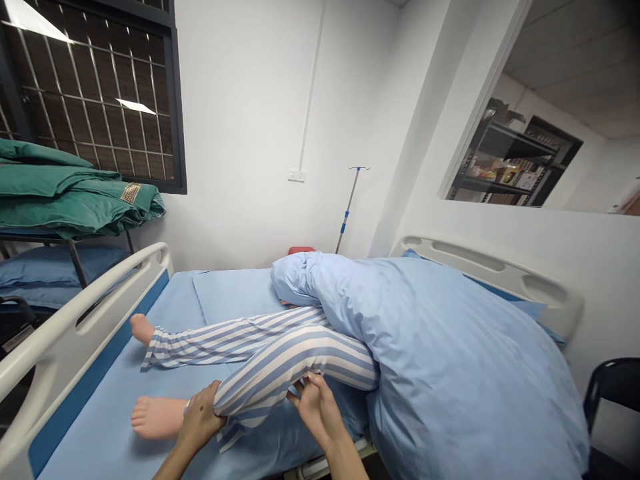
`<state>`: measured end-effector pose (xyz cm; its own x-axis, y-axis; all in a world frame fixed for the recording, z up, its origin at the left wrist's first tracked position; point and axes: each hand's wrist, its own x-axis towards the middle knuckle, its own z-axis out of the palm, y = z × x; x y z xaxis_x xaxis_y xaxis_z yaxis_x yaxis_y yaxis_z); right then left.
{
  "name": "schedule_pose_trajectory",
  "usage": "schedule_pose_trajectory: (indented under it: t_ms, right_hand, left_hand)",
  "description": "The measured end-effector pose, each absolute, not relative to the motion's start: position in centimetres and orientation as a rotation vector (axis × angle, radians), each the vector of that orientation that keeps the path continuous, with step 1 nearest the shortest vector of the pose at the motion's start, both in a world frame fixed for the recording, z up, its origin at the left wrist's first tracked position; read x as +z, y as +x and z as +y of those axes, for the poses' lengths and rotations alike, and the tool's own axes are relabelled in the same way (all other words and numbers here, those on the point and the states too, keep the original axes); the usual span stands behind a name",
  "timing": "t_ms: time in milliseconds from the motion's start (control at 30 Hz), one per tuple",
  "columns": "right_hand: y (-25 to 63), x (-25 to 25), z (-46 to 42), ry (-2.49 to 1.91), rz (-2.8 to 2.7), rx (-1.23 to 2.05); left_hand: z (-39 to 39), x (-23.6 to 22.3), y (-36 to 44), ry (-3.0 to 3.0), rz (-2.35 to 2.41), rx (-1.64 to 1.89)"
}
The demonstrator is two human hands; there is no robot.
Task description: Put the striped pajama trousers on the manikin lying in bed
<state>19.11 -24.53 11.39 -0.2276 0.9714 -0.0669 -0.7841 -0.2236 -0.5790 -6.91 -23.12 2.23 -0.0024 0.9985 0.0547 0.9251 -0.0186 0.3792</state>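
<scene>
A figure that looks like a manikin lies on the bed in striped pajama trousers (280, 360). Its nearer leg is bent with the knee raised, while the farther leg (220, 343) lies stretched out. My left hand (203, 413) is closed round the nearer leg just above the bare foot (157, 418). Under the bent knee, my right hand (317, 403) has curled fingers against the trouser cloth; its fingertips are partly hidden. A light blue quilt (440, 340) is bunched over the upper body and hides it.
A bed end board (95, 287) rises at left, another (500, 273) at right. Behind the bed stand a drip pole (349, 207) and something red (301, 251). Green folded bedding (65, 197) lies on a rack at left. A black chair (613, 393) stands at right.
</scene>
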Motion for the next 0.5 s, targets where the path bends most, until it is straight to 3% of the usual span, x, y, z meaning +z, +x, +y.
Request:
schedule_pose_trajectory:
  t_ms: [233,500]
  right_hand:
    - [19.2,11.0,-25.0,-0.543,-0.468,1.729]
    - [16.6,5.8,-25.0,-0.592,-0.274,1.861]
  left_hand:
    - [-23.8,6.0,-11.7,2.316,1.933,0.434]
    - [-24.0,10.4,-19.0,2.556,1.987,0.179]
